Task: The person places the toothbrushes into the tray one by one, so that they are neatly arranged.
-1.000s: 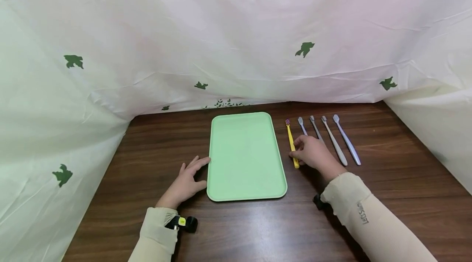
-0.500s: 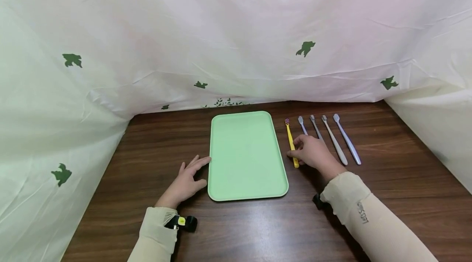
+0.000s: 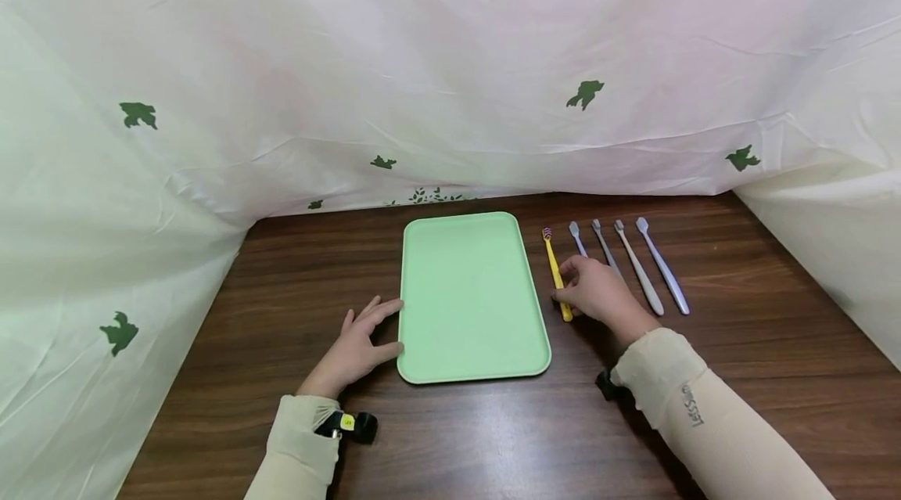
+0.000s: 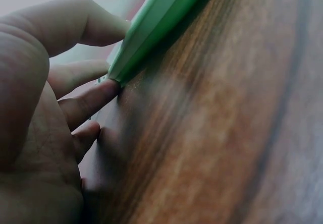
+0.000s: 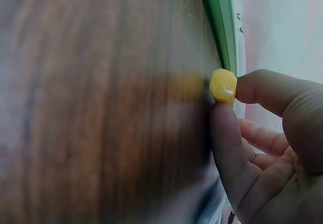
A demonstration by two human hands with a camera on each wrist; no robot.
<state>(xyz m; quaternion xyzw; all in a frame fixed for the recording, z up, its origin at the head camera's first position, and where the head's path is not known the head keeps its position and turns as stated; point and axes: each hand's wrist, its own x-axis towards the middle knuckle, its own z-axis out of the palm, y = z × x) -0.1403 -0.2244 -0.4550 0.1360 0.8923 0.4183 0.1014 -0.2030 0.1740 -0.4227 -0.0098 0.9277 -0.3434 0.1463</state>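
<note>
Yellow and slender, the toothbrush (image 3: 554, 259) is being pinched towards its near end by the right hand (image 3: 601, 293), just right of the green tray (image 3: 468, 300). The left hand's (image 3: 353, 355) extended fingers are touching the tray's left edge — its thumb now meeting it too, closing an earlier gap. Four paler toothbrushes (image 3: 639, 269) are lying farther right.

Hands (image 3: 353, 347) at tray (image 3: 473, 298) and yellow toothbrush (image 3: 554, 261)
</note>
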